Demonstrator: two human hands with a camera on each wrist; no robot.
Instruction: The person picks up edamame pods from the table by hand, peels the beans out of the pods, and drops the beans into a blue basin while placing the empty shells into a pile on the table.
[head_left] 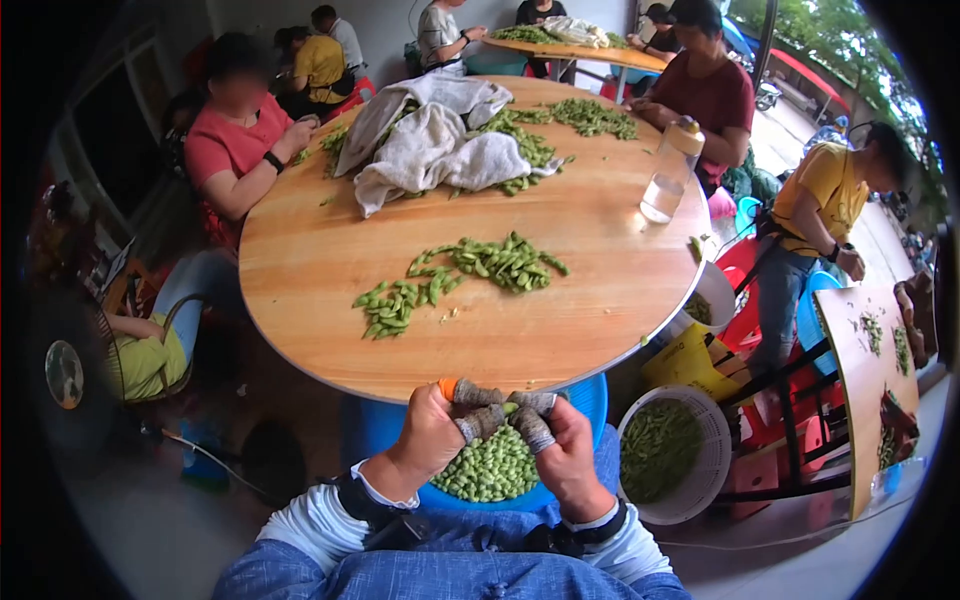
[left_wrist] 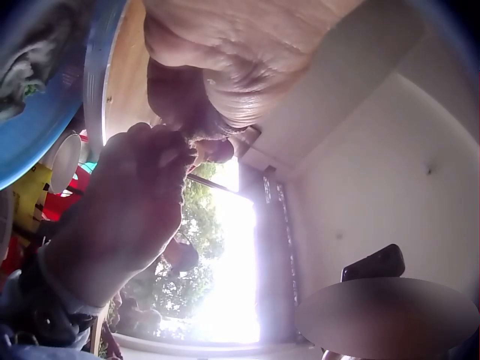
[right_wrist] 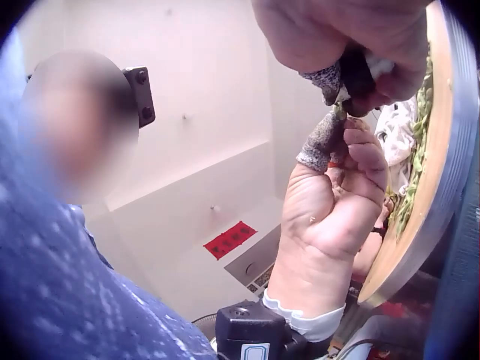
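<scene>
In the head view my left hand [head_left: 428, 440] and right hand [head_left: 574, 462] meet above a blue basin [head_left: 590, 400], at the table's near edge. Grey knitted covers wrap thumbs and fingertips, and one left finger has an orange band. Between the fingertips both hands pinch a green soybean pod [head_left: 510, 408], mostly hidden by the covers. Shelled green soybeans [head_left: 487, 468] fill the basin beneath. The right wrist view shows the left hand [right_wrist: 330, 214] with its covered thumb up against the right hand [right_wrist: 352, 37]. In the left wrist view the right hand [left_wrist: 124, 206] is dark against bright light.
On the round wooden table [head_left: 330, 250] lie a pile of soybean pods [head_left: 495, 262], a grey cloth [head_left: 430, 150] over more pods, and a water bottle [head_left: 672, 172]. A white basket [head_left: 708, 450] of pods stands at right. Several people sit around.
</scene>
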